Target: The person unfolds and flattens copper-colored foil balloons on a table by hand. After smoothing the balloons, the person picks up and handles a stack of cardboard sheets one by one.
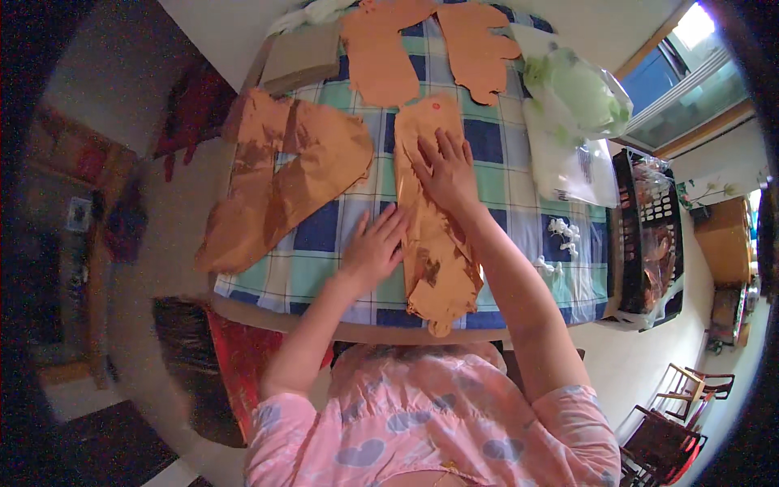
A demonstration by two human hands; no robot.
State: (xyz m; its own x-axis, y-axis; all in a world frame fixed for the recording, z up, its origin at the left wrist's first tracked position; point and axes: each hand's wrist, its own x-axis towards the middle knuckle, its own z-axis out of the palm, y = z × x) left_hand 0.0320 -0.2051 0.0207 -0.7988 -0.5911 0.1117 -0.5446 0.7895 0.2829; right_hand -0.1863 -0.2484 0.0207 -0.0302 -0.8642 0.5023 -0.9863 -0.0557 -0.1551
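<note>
A long, flat piece of shiny copper-coloured foil (442,235), perhaps a deflated foil balloon, lies lengthwise in front of me. It is creased, with an uneven edge and a small tab at its near end. My right hand (449,177) rests palm down on its upper part, fingers spread. Beside its left edge my left hand (375,247) lies flat, fingertips at the foil and the rest over the cloth. Neither hand grasps anything. To the left spreads a larger, bent foil piece (324,166), wrinkled and partly overhanging the table edge.
Two more foil pieces, one left (380,61) and one right (477,53), lie at the far side. A checked cloth (316,231) covers the table. Nearby are a greyish stack (304,57), a clear plastic bag (576,93), small white bits (562,235) and a black basket (649,219).
</note>
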